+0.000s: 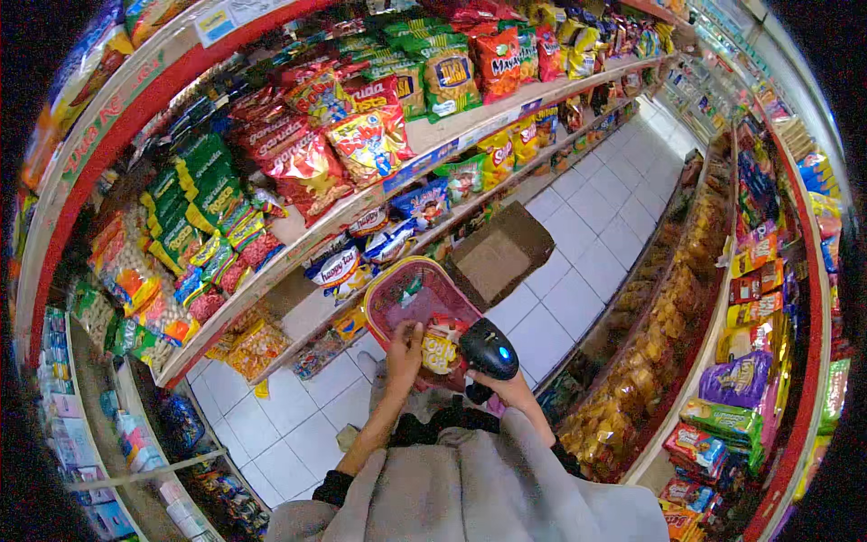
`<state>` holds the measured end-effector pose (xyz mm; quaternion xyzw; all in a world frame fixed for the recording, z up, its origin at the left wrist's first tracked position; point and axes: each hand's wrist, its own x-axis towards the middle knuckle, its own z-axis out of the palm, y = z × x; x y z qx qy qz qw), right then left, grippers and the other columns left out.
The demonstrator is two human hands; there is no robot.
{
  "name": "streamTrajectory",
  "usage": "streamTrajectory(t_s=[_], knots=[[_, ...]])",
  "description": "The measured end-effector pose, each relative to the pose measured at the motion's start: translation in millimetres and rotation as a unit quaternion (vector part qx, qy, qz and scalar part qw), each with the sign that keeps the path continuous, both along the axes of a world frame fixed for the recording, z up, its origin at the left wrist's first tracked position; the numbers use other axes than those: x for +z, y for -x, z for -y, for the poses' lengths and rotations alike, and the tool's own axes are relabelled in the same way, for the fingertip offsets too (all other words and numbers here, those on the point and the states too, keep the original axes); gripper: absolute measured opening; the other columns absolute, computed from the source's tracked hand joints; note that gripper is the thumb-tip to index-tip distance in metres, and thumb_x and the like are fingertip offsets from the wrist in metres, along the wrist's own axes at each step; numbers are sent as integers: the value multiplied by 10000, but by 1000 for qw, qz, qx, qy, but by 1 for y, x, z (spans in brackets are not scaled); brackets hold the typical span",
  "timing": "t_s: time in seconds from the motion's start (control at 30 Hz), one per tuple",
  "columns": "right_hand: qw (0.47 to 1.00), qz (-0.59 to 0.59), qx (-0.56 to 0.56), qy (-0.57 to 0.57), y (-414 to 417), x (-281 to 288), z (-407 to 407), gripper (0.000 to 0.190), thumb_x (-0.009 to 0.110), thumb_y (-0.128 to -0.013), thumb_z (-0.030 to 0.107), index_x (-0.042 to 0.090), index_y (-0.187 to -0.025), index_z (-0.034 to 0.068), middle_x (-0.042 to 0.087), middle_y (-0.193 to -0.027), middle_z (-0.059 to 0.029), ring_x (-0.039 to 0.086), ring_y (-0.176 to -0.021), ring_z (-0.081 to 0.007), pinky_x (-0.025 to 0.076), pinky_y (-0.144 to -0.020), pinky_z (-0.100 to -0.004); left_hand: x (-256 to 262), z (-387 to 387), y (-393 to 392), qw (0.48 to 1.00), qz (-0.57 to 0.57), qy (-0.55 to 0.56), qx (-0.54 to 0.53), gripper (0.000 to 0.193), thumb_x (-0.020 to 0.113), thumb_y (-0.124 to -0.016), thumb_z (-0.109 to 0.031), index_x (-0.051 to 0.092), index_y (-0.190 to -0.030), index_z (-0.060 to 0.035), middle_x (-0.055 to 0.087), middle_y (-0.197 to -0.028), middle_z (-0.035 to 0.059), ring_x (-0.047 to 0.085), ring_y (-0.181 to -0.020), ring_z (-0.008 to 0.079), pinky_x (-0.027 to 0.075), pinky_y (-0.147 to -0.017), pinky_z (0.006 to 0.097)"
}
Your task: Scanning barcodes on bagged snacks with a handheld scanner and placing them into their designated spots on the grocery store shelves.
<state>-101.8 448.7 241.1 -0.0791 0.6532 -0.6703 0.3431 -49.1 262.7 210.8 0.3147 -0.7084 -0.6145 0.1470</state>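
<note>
My left hand [405, 352] has its fingers closed at the left edge of a red and yellow snack packet [439, 349]. In my right hand [502, 387] is a black handheld barcode scanner [489, 349], a blue light glowing on its top. The scanner head covers the packet's right side. Just beyond both hands stands a pink plastic basket [387, 308] with a yellowish rim. Inside it lie a small green and white item [411, 290] and some clear wrapping; the near part of the basket is hidden by the packet and my hands.
An open cardboard box [501, 254] sits on the white tiled floor [562, 298] beside the basket. Snack shelves [433, 146] with hanging and standing bags curve along the left and ahead. To the right, a low row of bagged chips [650, 339] fronts another shelf [653, 450].
</note>
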Motion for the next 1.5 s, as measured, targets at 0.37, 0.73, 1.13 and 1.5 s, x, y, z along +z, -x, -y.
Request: streamTrajectory(t_s=[0.37, 0.73, 1.13, 1.5], knots=[[820, -491, 295, -11, -7, 77, 24, 605, 667, -582, 254, 467, -1105, 25, 399, -1231, -163, 326, -1177, -325, 227, -995, -408, 58, 33, -28, 824, -45, -556, -95, 902, 172, -680, -765, 401, -1197, -62, 473, -1116, 140, 449, -1052, 272, 358, -892, 416], [974, -178, 139, -2, -29, 56, -2, 637, 733, -591, 234, 460, -1132, 41, 494, -1135, -103, 462, -1055, -206, 328, -921, -330, 37, 45, -30, 811, -218, -543, 20, 368, 546, -798, -301, 471, -1038, -32, 557, -981, 101, 534, -937, 207, 422, -839, 365], [992, -111, 57, 24, -26, 54, -4, 377, 710, -659, 147, 549, -973, 15, 614, -894, -65, 578, -796, -138, 440, -755, -269, 73, 15, -15, 819, -347, -453, 63, 450, 436, -860, -329, 319, -1229, -101, 411, -1221, 90, 429, -1102, 254, 350, -924, 444], [991, -108, 58, -46, -40, 76, 6, 291, 691, -672, 137, 587, -921, 29, 632, -826, -65, 588, -737, -120, 464, -690, -268, 90, 9, -16, 838, -365, -393, 99, 439, 404, -870, -328, 313, -1219, -77, 419, -1194, 111, 445, -1078, 285, 367, -910, 456]])
